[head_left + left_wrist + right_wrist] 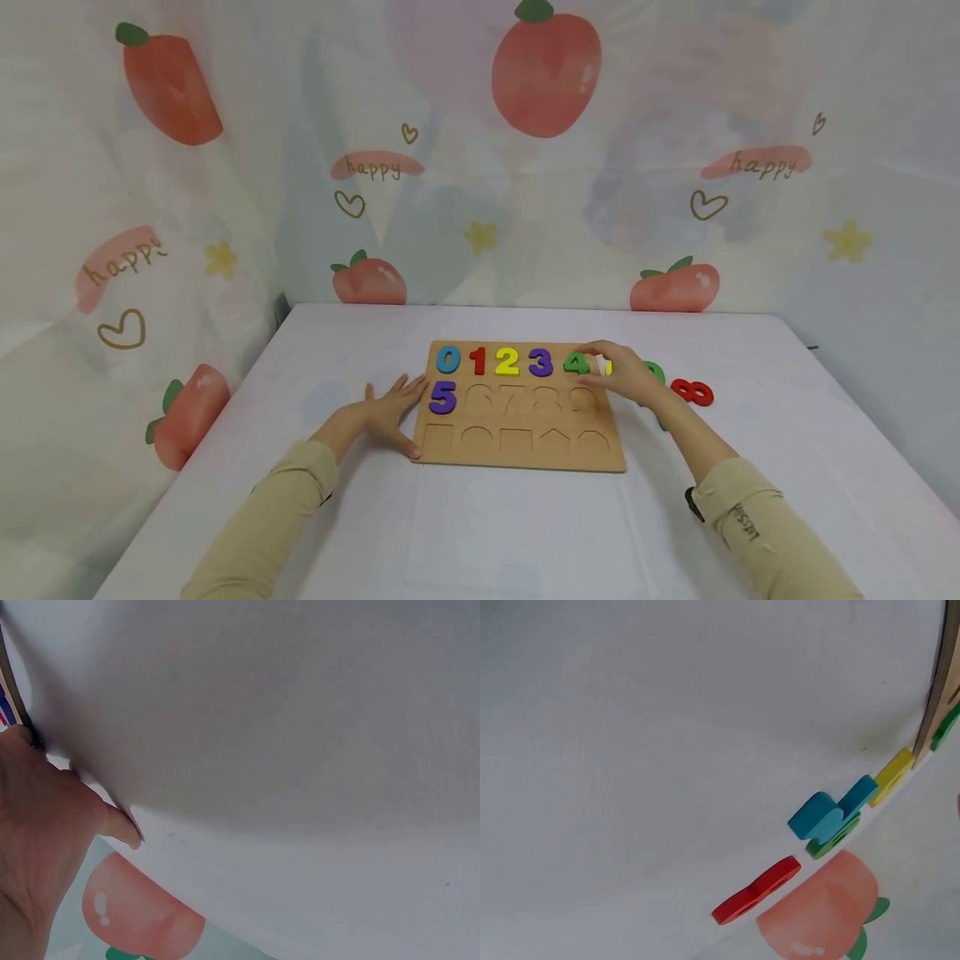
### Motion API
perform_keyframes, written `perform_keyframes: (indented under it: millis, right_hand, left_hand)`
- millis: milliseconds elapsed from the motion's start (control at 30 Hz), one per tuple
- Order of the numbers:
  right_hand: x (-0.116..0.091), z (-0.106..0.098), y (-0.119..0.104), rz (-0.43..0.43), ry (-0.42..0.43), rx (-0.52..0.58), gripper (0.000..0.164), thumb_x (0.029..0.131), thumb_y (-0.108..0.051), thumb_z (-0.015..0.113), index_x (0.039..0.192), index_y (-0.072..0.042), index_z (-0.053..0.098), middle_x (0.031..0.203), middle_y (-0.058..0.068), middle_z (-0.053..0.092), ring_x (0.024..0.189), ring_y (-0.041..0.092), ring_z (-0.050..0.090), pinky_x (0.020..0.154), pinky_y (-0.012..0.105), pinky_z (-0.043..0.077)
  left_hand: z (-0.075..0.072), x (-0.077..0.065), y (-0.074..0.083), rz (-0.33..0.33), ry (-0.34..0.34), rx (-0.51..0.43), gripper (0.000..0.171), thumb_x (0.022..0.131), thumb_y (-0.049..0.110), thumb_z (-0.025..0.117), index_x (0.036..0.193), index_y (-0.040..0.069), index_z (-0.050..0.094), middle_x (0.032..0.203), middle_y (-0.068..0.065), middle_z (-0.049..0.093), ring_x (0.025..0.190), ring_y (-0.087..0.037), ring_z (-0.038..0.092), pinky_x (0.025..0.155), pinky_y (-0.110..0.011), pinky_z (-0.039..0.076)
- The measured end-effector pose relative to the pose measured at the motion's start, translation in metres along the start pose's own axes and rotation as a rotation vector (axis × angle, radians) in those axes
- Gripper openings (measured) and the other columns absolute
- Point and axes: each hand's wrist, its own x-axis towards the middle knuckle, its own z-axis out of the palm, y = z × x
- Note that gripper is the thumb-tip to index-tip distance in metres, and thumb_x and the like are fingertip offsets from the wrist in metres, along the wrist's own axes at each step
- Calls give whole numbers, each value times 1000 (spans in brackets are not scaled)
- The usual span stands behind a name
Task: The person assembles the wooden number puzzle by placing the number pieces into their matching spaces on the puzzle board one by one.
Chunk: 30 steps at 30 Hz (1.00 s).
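Observation:
A wooden number board [525, 417] lies on the table with number pieces set along its upper rows: blue 0 [447, 360], red 1 [477, 361], yellow 2 [507, 362], purple 3 [540, 362] and purple 5 [442, 397]. My left hand [387, 414] rests with spread fingers against the board's left side, its thumb at the lower left corner. At the upper right slot, my right hand [626, 377] pinches the green number 4 [576, 363], one finger above it and the thumb below. The right wrist view does not show this hand.
Right of the board, partly behind my right hand, lie a yellow piece [892, 778], a blue piece [817, 816], a green piece [834, 838] and a red 8 [692, 392]. The blue one overlaps the green. A printed cloth [525, 225] hangs behind the table.

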Motion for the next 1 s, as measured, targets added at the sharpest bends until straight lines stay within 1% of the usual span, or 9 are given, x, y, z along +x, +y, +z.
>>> perform_keyframes:
  millis: [67, 167, 233, 433, 567, 700, 800, 867, 1000]
  right_hand:
    - [-2, -3, 5, 18, -7, -21, 52, 84, -16, 72, 125, 8, 52, 127, 27, 55, 122, 45, 46, 100, 59, 38]
    - [-4, -8, 14, 73, -25, -49, 56, 83, -17, 72, 128, 7, 50, 131, 27, 52, 126, 45, 42, 103, 60, 34]
    - [-5, -11, 20, 99, -46, -74, 57, 84, -18, 72, 130, 7, 49, 132, 28, 50, 126, 45, 42, 103, 61, 34]
    - [-6, -16, 31, 138, -98, -135, 60, 82, -19, 73, 130, 8, 48, 132, 31, 48, 122, 47, 44, 100, 60, 37]
    - [-6, -20, 36, 170, -151, -171, 65, 80, -19, 75, 131, 9, 46, 133, 33, 46, 124, 48, 41, 103, 60, 34]
    - [-7, -27, 43, 178, -203, -183, 68, 80, -19, 75, 133, 9, 44, 134, 33, 44, 125, 49, 39, 104, 61, 32]
    - [-7, -30, 47, 193, -224, -162, 69, 80, -19, 75, 134, 9, 42, 136, 34, 42, 126, 49, 37, 104, 61, 32]
    - [-6, -30, 50, 195, -233, -150, 69, 80, -18, 75, 134, 9, 41, 136, 34, 42, 126, 50, 37, 104, 62, 32]
    - [-4, -26, 53, 194, -254, -173, 70, 80, -20, 75, 134, 10, 41, 136, 34, 42, 126, 50, 37, 104, 61, 32]
  left_hand:
    - [1, 0, 0, -1, -3, 5, 126, 65, 57, 78, 153, 12, 0, 160, -5, -7, 146, -34, -13, 99, -77, -11]
    - [1, 1, 0, -7, -5, 19, 125, 66, 59, 77, 153, 14, -1, 160, -3, -8, 146, -32, -13, 100, -76, -11]
    - [1, 1, -1, -8, -3, 24, 125, 66, 59, 77, 153, 14, -2, 160, -3, -7, 146, -32, -13, 100, -76, -10]
    - [0, 0, -1, -15, -5, 8, 125, 66, 60, 76, 153, 14, -1, 160, -3, -8, 146, -32, -13, 100, -76, -11]
    - [-2, 0, 0, -5, 1, -4, 125, 65, 59, 77, 153, 13, 1, 161, -3, -7, 146, -33, -12, 100, -76, -11]
    - [-2, 3, 0, -3, 6, 11, 125, 65, 60, 77, 153, 14, 0, 161, -3, -6, 146, -32, -12, 100, -76, -10]
    - [-2, 4, 0, 2, 11, 15, 125, 65, 61, 76, 153, 14, 1, 161, -3, -5, 146, -33, -11, 100, -77, -9]
    - [-2, 3, 1, 1, 13, 15, 125, 64, 61, 76, 153, 14, 2, 161, -4, -4, 147, -33, -9, 100, -77, -8]
    - [-1, 1, 1, -11, 18, 27, 125, 64, 61, 77, 153, 13, 3, 161, -4, -2, 147, -34, -7, 100, -78, -5]
